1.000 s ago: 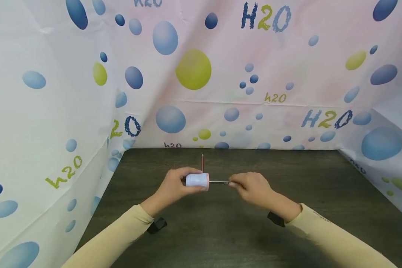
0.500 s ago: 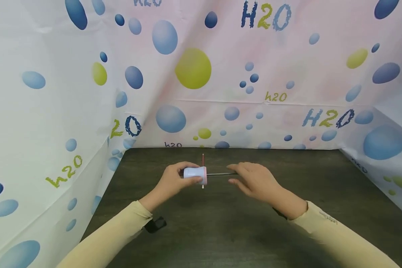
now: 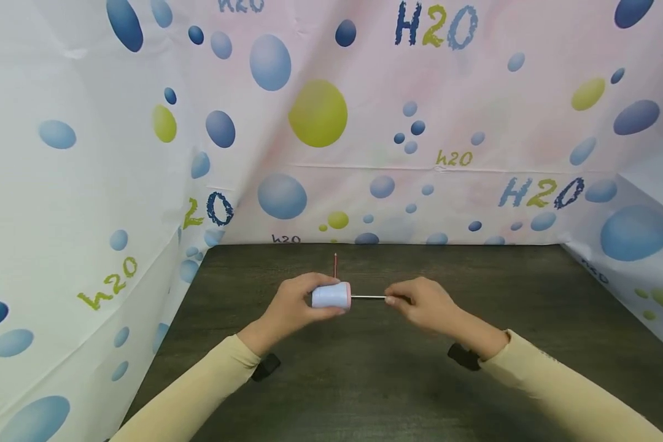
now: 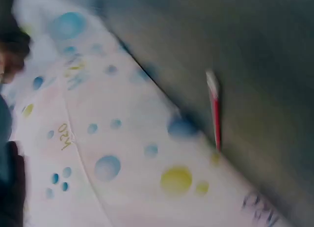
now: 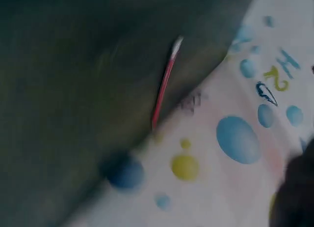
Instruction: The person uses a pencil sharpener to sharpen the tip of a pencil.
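In the head view my left hand (image 3: 287,302) grips a light-blue, cup-like cylinder (image 3: 330,296) with a pink rim, lying sideways between thumb and fingers. From its pink end a thin metal rod (image 3: 368,297) points right. The fingertips of my right hand (image 3: 424,305) pinch the rod's far end. Where the rod sits inside the cylinder is hidden. Beyond the cylinder, a thin red stick (image 3: 336,265) with a pale end lies on the table. This red stick (image 4: 216,116) also appears in the left wrist view, and the red stick (image 5: 164,89) crosses the right wrist view.
The dark wooden table (image 3: 337,380) runs back to a white backdrop (image 3: 376,141) printed with blue and green dots. The backdrop also covers both sides. Both wrist views are blurred and show only dark edges of the hands.
Half a second ago the right fingers were spread around the rod; now they pinch its end. The left hand and cylinder have shifted slightly right and nearer, covering the stick's near end again.
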`<state>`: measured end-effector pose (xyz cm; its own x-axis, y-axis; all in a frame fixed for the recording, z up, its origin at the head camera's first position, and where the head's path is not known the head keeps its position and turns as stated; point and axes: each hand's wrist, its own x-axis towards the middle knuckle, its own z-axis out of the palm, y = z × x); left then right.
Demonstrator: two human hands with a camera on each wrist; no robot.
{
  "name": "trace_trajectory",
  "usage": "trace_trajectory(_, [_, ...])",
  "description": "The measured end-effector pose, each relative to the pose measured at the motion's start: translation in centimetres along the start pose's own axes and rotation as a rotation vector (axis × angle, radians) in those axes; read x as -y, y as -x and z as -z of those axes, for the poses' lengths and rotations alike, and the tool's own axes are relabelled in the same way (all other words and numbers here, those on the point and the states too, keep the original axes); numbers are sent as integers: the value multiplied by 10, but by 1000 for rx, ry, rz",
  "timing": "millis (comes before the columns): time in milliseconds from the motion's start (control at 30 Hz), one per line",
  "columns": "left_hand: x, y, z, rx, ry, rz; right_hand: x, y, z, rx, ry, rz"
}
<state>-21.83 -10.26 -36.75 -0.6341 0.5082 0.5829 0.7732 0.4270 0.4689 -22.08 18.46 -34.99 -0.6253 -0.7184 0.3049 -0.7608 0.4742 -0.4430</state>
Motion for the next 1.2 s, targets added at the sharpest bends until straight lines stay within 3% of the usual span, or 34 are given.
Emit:
trace_trajectory(67, [1, 0, -2, -72, -178, -249, -3, -1, 8, 217, -377, -254])
trace_trajectory(100, [3, 0, -3, -100, -240, -335, -5, -3, 11, 292, -499, -362])
trace_trajectory(133, [4, 0, -3, -109, -269, -379, -7, -4, 12, 338, -570, -421])
trace_trajectory(167, [5, 0, -4, -105, -273, -377, -9, -5, 13, 357, -582, -439])
trace_trajectory(200, [5, 1, -5, -91, -246, -331, -10, -5, 13, 345, -547, -414])
trace_trajectory(233, [5, 2, -5, -68, -199, -242, -11, -4, 11, 307, -465, -358])
trace_trajectory(300, [6, 2, -5, -13, -52, 6, -11, -2, 7, 182, -180, -147])
trace_trajectory(400, [6, 0, -2, 28, 193, 423, -12, 0, -1, -120, 321, 211])
trace_trajectory(467, [7, -4, 0, 51, 333, 606, -14, -1, -4, -334, 566, 414])
trace_trajectory(500, [8, -6, 0, 66, 375, 665, -16, -2, -6, -410, 635, 492])
trace_trajectory(567, [9, -8, 1, 107, 441, 722, -17, -4, -8, -526, 729, 591])
trace_trajectory(700, [9, -6, 0, 152, 484, 748, -12, -7, -12, -617, 804, 634])
trace_trajectory(833, [7, 0, 1, 134, 419, 671, -5, -7, -16, -564, 695, 520])
trace_trajectory(900, [5, 4, 1, 105, 339, 567, 1, -5, -14, -428, 545, 383])
trace_trajectory(967, [2, 8, 1, 69, 212, 360, 4, -4, -9, -183, 267, 178])
trace_trajectory(1033, [2, 10, 0, 13, 67, 108, 3, -5, 0, 80, -118, -58])
trace_trajectory(1100, [3, 11, -3, -50, -45, -100, -2, -6, 6, 254, -433, -292])
trace_trajectory(1133, [3, 11, -3, -67, -75, -147, -6, -7, 8, 299, -520, -368])
trace_trajectory(1167, [3, 11, -3, -68, -75, -148, -8, -7, 8, 316, -567, -402])
trace_trajectory(1200, [3, 10, -3, -56, -48, -97, -9, -6, 8, 307, -551, -391])
